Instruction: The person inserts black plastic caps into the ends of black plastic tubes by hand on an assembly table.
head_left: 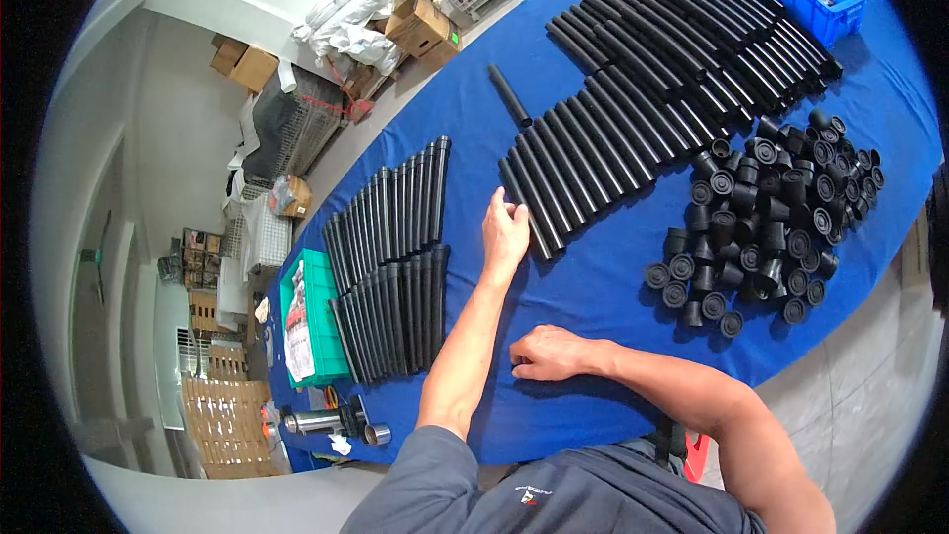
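My left hand reaches to the near left end of a long row of black tubes. Its thumb and forefinger are apart, beside the end tube; whether they touch it I cannot tell. Close to the table's front edge, my right hand is curled with its back toward me, so its palm is hidden. One loose black tube lies apart beyond the row. To the left, more black tubes, thicker at their far ends, lie in two rows.
A heap of black round caps covers the right side of the blue cloth. A blue crate stands at the far right, a green bin at the left. Near the bin lies a metal cylinder tool.
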Motion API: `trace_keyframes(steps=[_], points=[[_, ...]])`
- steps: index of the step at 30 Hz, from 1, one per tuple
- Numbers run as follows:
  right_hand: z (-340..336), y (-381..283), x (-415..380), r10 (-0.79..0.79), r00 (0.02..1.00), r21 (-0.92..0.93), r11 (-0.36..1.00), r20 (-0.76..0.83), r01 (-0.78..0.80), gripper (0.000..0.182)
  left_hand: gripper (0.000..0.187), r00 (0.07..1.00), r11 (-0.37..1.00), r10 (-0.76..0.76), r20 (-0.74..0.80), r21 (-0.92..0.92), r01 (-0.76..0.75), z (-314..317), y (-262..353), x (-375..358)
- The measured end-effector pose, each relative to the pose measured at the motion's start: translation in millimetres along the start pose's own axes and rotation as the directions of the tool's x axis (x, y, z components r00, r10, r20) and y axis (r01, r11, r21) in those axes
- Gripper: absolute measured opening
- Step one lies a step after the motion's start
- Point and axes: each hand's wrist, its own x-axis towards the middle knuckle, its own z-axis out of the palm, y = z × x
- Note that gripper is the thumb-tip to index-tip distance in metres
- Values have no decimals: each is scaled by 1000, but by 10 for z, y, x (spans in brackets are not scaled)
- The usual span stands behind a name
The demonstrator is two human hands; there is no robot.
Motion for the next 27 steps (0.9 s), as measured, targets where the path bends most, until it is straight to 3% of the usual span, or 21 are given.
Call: trace_keyframes(steps=[2,3,8,13,16,22,23,26,27], points=[[-5,9,5,0,1000,8,1000,-7,0,29,49,997,997,42,63,63,-46,-9,-224,108],[-4,8,3,5,1000,3,1000,-4,-5,29,43,981,957,194,7,217,-190,-83,-86,71],[-4,17,6,12,1000,-2,1000,6,-12,29,34,985,950,157,-75,285,-130,-214,-202,804],[-8,-4,-14,24,1000,39,999,-11,-24,29,70,963,940,253,-90,257,-223,-1,-91,2032],[13,4,-19,29,999,27,999,-13,-29,29,82,996,930,92,-20,358,-79,191,52,2446],[-23,-24,-38,26,999,85,996,-35,-23,28,69,1000,871,-22,21,491,8,68,-102,2638],[-35,-36,-32,38,999,81,996,-22,-36,28,69,998,870,54,38,489,-65,10,-201,2594],[-57,-40,-20,40,999,71,997,-29,-38,28,67,999,867,-22,40,498,-1,-158,-195,2143],[-46,-46,-24,34,999,70,997,-34,-31,28,64,999,882,27,34,470,-40,-194,-302,1953]])
